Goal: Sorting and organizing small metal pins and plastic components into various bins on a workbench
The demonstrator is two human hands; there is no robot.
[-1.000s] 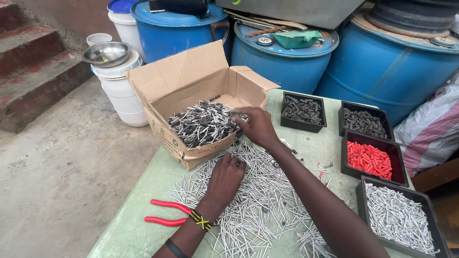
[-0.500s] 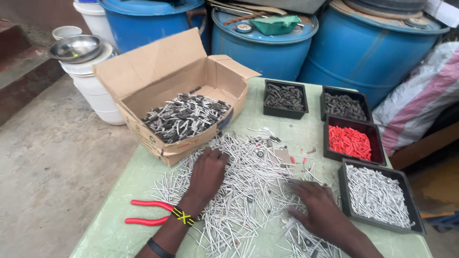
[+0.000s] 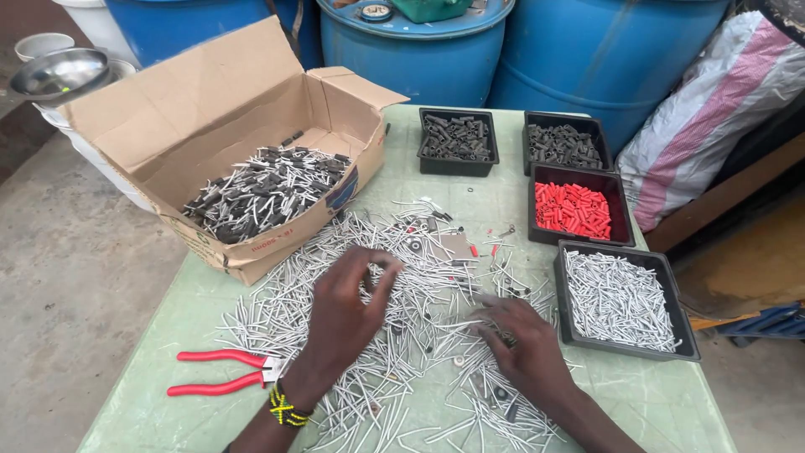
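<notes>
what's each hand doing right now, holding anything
Left hand: fingers curled on the loose metal pins; grip cannot be told.
Right hand: flat on the pins, open.

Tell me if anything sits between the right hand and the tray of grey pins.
Nothing visible does. The right hand rests on the loose pins, and the pin tray stands just beside it, only scattered pins between them.

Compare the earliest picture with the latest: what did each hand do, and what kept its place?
The right hand left the cardboard box and came down onto the loose metal pins near the tray of pins. The left hand stayed on the pile, fingers now curled. No clear grip shows. Box, trays and red pliers kept their places.
</notes>
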